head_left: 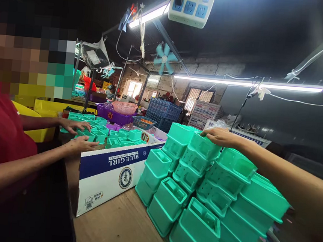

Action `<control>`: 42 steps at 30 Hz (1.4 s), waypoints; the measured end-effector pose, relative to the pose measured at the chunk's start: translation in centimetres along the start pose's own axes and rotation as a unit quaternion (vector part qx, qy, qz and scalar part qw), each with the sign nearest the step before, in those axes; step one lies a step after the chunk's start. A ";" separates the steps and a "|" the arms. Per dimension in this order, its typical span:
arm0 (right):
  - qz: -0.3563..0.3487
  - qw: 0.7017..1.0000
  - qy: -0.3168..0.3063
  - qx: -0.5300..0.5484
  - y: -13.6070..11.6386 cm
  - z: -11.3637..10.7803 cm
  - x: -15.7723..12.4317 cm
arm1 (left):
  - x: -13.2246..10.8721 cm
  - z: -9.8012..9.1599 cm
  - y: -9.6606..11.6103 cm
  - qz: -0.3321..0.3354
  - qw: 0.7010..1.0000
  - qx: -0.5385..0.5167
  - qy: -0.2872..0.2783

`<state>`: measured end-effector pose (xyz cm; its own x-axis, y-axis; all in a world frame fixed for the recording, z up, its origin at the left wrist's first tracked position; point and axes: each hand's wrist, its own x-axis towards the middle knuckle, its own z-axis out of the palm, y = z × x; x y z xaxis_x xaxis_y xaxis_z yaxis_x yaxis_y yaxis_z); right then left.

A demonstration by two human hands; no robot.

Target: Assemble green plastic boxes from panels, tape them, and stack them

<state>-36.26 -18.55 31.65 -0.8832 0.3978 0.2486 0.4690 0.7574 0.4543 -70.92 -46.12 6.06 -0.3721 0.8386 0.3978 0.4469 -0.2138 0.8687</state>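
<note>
My right hand reaches in from the right, its fingers curled over the top of a green plastic box in a stack. More matching green boxes stand around it in several stacks, with a shorter front box nearest me. Some of the boxes have cut-out panels and small holes. The underside of my fingers is partly hidden. My left hand is outside the picture.
At the left, a co-worker in a red shirt holds both hands over smaller green containers in and behind a white-and-blue beer carton. A wooden table lies below. A power strip hangs overhead. Crates stand behind.
</note>
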 end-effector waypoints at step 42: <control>0.103 0.977 -0.023 -0.184 -3.6 -0.1 -1.6 | -6.5 23.1 -4.2 -0.075 0.991 -0.111 -0.024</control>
<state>-36.59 -21.95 29.70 -0.7653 0.5516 0.3317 0.5999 0.4243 0.6783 -51.64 -39.10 -7.01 -0.3794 0.8909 0.2496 0.1971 -0.1857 0.9626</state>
